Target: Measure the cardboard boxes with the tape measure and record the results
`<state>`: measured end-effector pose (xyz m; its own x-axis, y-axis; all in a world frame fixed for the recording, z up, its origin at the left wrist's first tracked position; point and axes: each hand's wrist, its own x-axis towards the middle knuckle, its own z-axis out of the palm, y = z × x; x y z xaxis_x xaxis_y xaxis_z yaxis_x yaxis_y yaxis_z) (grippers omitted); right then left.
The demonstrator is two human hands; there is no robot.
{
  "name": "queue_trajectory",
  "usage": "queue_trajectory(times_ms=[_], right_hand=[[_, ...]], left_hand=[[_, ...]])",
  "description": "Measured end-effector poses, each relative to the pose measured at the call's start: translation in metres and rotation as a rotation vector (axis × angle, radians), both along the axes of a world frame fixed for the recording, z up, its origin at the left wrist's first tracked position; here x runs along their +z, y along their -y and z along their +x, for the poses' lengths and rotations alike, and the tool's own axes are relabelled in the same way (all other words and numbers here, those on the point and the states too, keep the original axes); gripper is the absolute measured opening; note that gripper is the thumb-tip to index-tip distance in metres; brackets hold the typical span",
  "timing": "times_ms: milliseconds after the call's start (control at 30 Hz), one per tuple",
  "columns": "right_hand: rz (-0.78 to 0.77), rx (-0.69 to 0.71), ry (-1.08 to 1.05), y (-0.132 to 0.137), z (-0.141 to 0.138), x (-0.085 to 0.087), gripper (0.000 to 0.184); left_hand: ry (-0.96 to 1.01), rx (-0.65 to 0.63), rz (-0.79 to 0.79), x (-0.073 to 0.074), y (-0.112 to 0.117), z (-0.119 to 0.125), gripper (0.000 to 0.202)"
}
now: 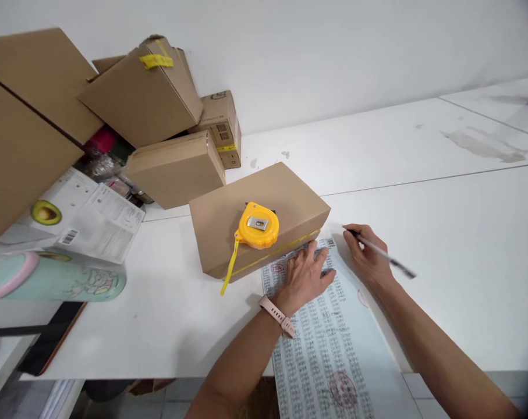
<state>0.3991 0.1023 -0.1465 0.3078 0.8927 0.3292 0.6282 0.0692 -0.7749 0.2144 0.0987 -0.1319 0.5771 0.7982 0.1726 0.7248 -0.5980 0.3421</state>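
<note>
My left hand [305, 273], with a pink watch on the wrist, lies flat with fingers spread on a printed sheet of paper [333, 343] covered in small text and a red stamp. My right hand [366, 256] grips a pen [383, 253] at the sheet's top right corner. Just beyond both hands sits a closed cardboard box [290, 198] with yellow tape along its edge. A yellow tape measure [258, 226] rests on top of the box, its strap hanging over the front.
Several cardboard boxes [145, 93] are piled at the back left against the wall. A white box with an avocado picture [84, 215] and a pale green cylinder [54, 279] lie at the left. The white table [442, 233] extends to the right.
</note>
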Motion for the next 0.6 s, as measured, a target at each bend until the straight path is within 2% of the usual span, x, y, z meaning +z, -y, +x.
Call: queue_trajectory(times_ms=[100,167,267,367,400,467,600], right_hand=[[0.051,0.184,0.232,0.004,0.01,-0.004,0.03],[0.037,0.245,0.34,0.008,0.013,-0.007,0.04],[0.039,0.224,0.386,0.011,0.013,-0.01,0.051],[0.026,0.103,0.264,0.011,0.014,-0.013,0.055],[0.014,0.058,0.19,0.011,0.015,-0.014,0.054],[-0.001,-0.016,0.003,0.009,0.019,-0.016,0.05],[0.009,-0.094,-0.352,0.009,0.027,-0.017,0.044]], left_hand=[[0.127,-0.014,0.077,0.004,0.002,-0.001,0.041],[0.171,-0.036,0.133,0.018,0.009,-0.007,0.033],[0.315,-0.007,0.335,0.052,0.027,-0.028,0.019],[0.514,0.197,0.697,0.091,0.037,-0.059,0.021],[0.503,0.289,0.742,0.103,0.036,-0.069,0.024],[0.393,0.44,0.682,0.12,0.029,-0.087,0.034],[0.27,0.559,0.308,0.135,0.007,-0.102,0.07]])
